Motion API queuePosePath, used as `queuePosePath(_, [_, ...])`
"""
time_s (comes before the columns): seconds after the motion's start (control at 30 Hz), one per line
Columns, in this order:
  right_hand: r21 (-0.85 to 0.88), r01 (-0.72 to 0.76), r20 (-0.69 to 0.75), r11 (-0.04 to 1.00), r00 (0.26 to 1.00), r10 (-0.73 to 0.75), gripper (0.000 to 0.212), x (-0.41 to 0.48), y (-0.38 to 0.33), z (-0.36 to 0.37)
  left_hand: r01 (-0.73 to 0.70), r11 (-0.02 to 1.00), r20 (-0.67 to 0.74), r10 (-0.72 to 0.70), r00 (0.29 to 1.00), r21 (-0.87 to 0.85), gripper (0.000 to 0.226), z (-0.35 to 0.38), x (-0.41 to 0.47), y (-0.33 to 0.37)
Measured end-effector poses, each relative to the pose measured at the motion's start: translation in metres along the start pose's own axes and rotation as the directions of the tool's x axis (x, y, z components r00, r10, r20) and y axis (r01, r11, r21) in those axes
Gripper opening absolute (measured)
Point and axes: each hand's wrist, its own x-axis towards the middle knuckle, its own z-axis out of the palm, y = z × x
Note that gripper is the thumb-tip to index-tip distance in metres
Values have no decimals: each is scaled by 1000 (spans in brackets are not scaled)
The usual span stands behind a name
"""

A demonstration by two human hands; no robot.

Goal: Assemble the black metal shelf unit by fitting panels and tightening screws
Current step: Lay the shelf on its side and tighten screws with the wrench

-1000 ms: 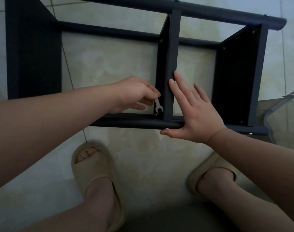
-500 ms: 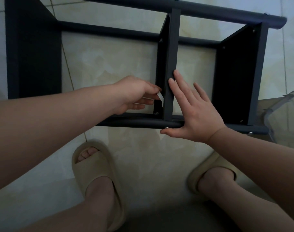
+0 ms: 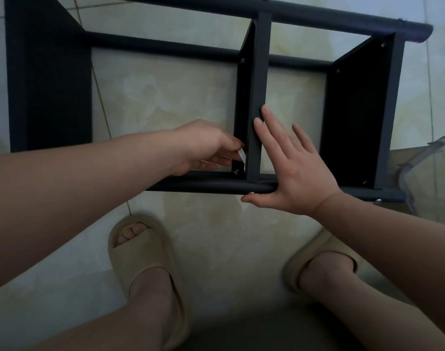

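Observation:
The black metal shelf unit [image 3: 211,186] lies on its side on the tiled floor, with round tubes and three upright panels. My left hand [image 3: 206,148] pinches a small flat silver wrench [image 3: 241,155] beside the middle panel [image 3: 260,72], just above a screw [image 3: 236,171] at the panel's lower corner. My right hand [image 3: 292,171] lies flat with straight fingers against the middle panel's edge, its thumb under the near tube.
A wide black panel [image 3: 49,79] closes the unit's left end and another panel [image 3: 358,110] stands on the right. A clear plastic container [image 3: 434,173] sits at the right edge. Both feet in beige slippers [image 3: 145,269] stand just in front of the near tube.
My left hand has lifted the wrench off the corner screw and turned it upward, so the screw head now shows. The right hand has stayed in place.

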Motion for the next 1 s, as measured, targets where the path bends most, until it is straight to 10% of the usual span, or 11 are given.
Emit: queuePosePath(1.0, [-77,165,-85,983,982,-171,107,0,8,10,-33,988,-33,28,999,-148,13,6,0,2])
